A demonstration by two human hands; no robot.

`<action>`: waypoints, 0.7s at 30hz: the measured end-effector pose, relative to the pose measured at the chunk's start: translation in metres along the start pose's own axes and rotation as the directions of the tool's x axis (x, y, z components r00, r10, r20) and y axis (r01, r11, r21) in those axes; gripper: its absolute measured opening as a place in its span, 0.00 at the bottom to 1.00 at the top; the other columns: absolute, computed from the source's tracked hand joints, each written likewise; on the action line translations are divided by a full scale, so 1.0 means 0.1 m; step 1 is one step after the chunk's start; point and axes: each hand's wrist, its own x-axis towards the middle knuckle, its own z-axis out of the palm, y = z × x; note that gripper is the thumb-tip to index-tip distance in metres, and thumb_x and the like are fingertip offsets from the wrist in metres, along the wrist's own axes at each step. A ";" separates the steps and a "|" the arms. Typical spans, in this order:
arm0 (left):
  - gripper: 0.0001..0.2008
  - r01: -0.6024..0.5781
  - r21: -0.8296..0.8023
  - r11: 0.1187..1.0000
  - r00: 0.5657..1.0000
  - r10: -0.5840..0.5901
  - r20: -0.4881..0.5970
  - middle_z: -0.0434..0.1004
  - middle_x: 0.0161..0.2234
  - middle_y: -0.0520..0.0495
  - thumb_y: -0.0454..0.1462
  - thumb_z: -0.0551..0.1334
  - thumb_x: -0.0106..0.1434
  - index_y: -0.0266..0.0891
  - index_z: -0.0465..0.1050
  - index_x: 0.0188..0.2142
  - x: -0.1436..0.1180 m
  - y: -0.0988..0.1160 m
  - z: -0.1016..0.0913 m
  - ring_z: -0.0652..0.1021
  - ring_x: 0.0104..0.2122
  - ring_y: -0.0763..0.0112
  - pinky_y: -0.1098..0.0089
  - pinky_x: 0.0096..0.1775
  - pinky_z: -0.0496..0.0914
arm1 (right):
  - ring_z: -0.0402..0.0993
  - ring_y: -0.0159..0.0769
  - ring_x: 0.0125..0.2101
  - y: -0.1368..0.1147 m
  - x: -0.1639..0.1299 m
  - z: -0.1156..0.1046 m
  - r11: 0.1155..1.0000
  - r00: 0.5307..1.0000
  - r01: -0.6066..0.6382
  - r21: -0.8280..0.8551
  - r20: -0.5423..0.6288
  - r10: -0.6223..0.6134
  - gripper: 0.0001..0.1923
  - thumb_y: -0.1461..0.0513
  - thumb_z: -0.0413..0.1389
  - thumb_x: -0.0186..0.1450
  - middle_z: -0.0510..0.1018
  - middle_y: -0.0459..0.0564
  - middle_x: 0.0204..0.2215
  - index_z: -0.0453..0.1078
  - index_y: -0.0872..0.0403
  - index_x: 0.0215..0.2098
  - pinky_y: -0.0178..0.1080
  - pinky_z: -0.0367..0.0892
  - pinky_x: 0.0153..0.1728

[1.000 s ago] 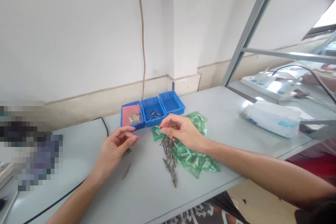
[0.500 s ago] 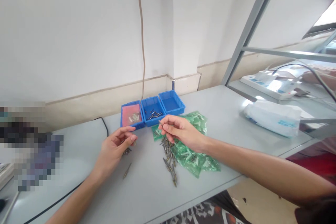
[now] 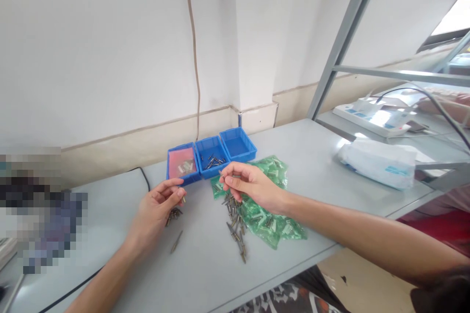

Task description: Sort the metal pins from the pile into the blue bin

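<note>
Near the middle of the frame the right hand point(image 3: 249, 187) pinches a small metal pin point(image 3: 221, 174) between thumb and fingertips, holding it above the upper end of a loose pile of pins point(image 3: 235, 220) on the grey counter point(image 3: 323, 156). The pile runs down toward the counter's near edge and lies against crumpled green plastic bags point(image 3: 270, 215), on which the right wrist rests. To the left, the left hand point(image 3: 156, 210) is half curled with thumb and fingers close together; whether it grips anything cannot be told, though a small cluster of pins point(image 3: 173, 215) lies just beside its fingertips and a single long pin point(image 3: 176, 241) lies below it. Just beyond both hands, three blue bins stand side by side: the left bin point(image 3: 181, 162) holds a pink bag, the middle bin point(image 3: 212, 155) a few dark pins, and the right bin point(image 3: 238, 144) shows only its floor. A white packet point(image 3: 378, 162) lies at the right.
</note>
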 end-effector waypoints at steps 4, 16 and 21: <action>0.29 0.031 -0.046 0.998 0.999 -0.031 -0.012 0.79 0.34 0.50 0.51 0.80 0.55 0.41 0.82 0.50 -0.01 0.03 0.01 0.76 0.30 0.72 0.74 0.33 0.71 | 0.68 0.26 0.24 0.00 0.00 0.00 1.000 1.000 -0.006 0.000 0.006 0.006 0.17 0.49 0.67 0.70 0.79 0.47 0.36 0.74 0.54 0.42 0.34 0.67 0.27; 0.24 0.041 -0.143 0.989 0.998 -0.046 -0.035 0.80 0.32 0.51 0.47 0.82 0.53 0.40 0.80 0.43 0.01 0.01 0.01 0.78 0.30 0.74 0.75 0.35 0.74 | 0.68 0.27 0.24 0.01 0.00 -0.01 1.000 0.999 0.011 -0.028 -0.052 -0.012 0.19 0.47 0.67 0.69 0.79 0.47 0.36 0.74 0.53 0.43 0.34 0.67 0.27; 0.24 0.084 -0.095 0.992 0.996 -0.086 -0.007 0.85 0.37 0.45 0.48 0.82 0.55 0.40 0.82 0.45 0.02 -0.02 -0.01 0.83 0.34 0.69 0.71 0.40 0.78 | 0.68 0.27 0.24 0.02 -0.01 0.00 0.999 0.998 0.017 -0.040 -0.055 -0.019 0.19 0.47 0.66 0.69 0.79 0.46 0.35 0.74 0.53 0.43 0.34 0.67 0.27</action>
